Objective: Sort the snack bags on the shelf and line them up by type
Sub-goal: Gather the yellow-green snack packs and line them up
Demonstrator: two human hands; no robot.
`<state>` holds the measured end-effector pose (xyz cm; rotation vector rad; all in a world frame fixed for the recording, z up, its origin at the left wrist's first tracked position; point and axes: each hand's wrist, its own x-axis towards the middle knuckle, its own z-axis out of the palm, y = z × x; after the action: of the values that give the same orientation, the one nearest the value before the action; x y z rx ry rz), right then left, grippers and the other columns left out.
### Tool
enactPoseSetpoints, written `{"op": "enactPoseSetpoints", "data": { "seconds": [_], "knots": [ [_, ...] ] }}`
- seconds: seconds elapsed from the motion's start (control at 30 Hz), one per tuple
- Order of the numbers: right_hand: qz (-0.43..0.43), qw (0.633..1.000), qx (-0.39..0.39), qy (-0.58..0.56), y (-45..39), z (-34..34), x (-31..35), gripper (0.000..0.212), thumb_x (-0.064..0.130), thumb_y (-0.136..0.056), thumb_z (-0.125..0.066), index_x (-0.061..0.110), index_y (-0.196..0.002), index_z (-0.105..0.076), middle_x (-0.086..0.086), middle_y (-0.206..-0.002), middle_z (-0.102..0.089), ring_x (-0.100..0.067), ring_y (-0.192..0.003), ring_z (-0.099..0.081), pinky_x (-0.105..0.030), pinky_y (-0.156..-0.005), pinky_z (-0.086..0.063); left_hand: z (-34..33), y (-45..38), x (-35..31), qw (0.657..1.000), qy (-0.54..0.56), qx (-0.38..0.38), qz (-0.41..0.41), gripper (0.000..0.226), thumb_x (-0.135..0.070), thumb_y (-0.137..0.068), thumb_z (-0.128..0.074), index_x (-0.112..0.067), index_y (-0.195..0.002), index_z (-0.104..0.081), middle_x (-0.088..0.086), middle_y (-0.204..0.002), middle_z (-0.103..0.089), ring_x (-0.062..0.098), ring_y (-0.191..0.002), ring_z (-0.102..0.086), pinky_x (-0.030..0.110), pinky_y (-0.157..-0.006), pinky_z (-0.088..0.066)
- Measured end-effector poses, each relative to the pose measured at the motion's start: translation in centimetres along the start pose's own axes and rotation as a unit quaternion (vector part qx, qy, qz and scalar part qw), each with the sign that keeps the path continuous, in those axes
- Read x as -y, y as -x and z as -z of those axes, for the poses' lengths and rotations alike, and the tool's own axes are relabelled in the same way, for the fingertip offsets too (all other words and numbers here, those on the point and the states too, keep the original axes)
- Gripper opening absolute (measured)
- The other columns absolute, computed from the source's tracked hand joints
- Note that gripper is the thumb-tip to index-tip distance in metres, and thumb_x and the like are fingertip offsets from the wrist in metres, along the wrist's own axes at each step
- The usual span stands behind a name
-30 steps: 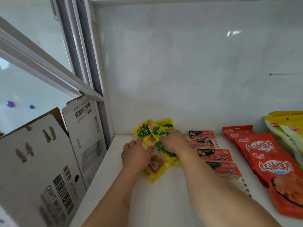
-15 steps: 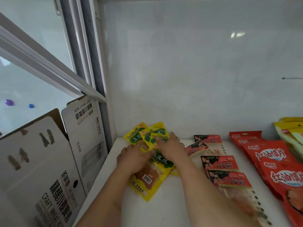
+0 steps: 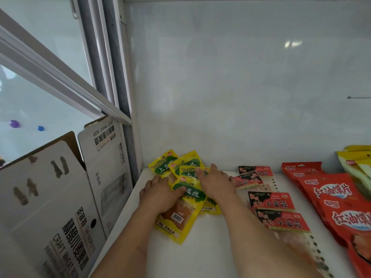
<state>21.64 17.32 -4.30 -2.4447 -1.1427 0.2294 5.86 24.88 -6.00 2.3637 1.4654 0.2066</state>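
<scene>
Sorting looks mostly done, imo: black-red bags (image 3: 271, 201) run in a row at 3 o'clock of the hands, w/ big red bags (image 3: 329, 193) further right by type. Left: yellow bags (image 3: 186, 195), a loose overlapping fan in the shelf's (image 3: 210, 257) back-left corner (not yet a straight line). Left hand (image 3: 160, 195) lies flat on the front bag, thumb on its top, right hand (image 3: 215, 182) flat at 1 o'clock; neither grips.

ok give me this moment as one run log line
left hand: resting on yellow bags | right hand: flat on same pile | black-red bags: lined up alongside | stage: squaring yellow pile
</scene>
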Motion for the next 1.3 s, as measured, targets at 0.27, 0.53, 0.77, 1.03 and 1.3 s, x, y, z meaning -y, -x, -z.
{"op": "enactPoseSetpoints", "data": {
  "seconds": [0.27, 0.53, 0.77, 1.03, 1.3],
  "knots": [
    [0.06, 0.997, -0.013, -0.046, 1.2, -0.7, 2.3, 0.046, 0.041, -0.104, -0.034, 0.012, -0.138, -0.044, -0.011, -0.134, -0.059, -0.031, -0.125, -0.054, -0.04, -0.098, -0.039, 0.9, -0.9, 3.0, 0.999, 0.012, -0.016, 0.024, 0.067, -0.07, -0.082, -0.043, -0.023, -0.128, -0.058, 0.009, -0.14, -0.05, 0.033, -0.128, -0.048, 0.048, -0.107, -0.041],
    [0.002, 0.983, 0.02, -0.183, 2.3, -1.3, 2.7, 0.047, 0.036, -0.099, -0.052, 0.004, -0.133, -0.051, -0.014, -0.137, -0.057, -0.03, -0.126, -0.052, -0.032, -0.095, -0.042, 0.9, -0.6, 4.7, 0.996, 0.033, -0.021, 0.077, 0.052, -0.047, -0.098, -0.046, -0.012, -0.135, -0.053, 0.014, -0.145, -0.044, 0.035, -0.136, -0.038, 0.045, -0.112, -0.036],
    [-0.063, 0.954, 0.051, -0.289, 2.7, -1.0, 2.3, 0.031, 0.037, -0.094, -0.061, 0.007, -0.091, -0.057, -0.014, -0.099, -0.063, -0.029, -0.09, -0.061, -0.033, -0.074, -0.046, 0.6, -0.2, 4.3, 0.997, 0.035, -0.037, 0.066, 0.05, -0.044, -0.101, -0.041, -0.008, -0.135, -0.052, 0.016, -0.144, -0.047, 0.036, -0.136, -0.038, 0.041, -0.112, -0.032],
    [-0.081, 0.914, 0.051, -0.395, 3.3, -1.4, 1.6, 0.022, 0.018, -0.09, -0.062, 0.001, -0.08, -0.071, -0.023, -0.095, -0.074, -0.031, -0.079, -0.068, -0.041, -0.071, -0.053, 1.2, 2.3, 1.8, 0.995, 0.095, -0.03, 0.029, 0.051, -0.042, -0.105, -0.036, -0.003, -0.129, -0.058, 0.019, -0.133, -0.058, 0.035, -0.125, -0.05, 0.04, -0.107, -0.038],
    [-0.096, 0.893, 0.1, -0.427, 4.4, -0.8, 1.5, 0.04, 0.043, -0.094, -0.053, 0.008, -0.083, -0.069, -0.019, -0.092, -0.074, -0.031, -0.081, -0.069, -0.048, -0.082, -0.057, 1.1, 4.4, 1.8, 0.985, 0.164, -0.035, 0.048, 0.055, -0.052, -0.096, -0.053, -0.009, -0.13, -0.053, 0.015, -0.129, -0.062, 0.033, -0.119, -0.057, 0.04, -0.1, -0.047]
  ]
}}
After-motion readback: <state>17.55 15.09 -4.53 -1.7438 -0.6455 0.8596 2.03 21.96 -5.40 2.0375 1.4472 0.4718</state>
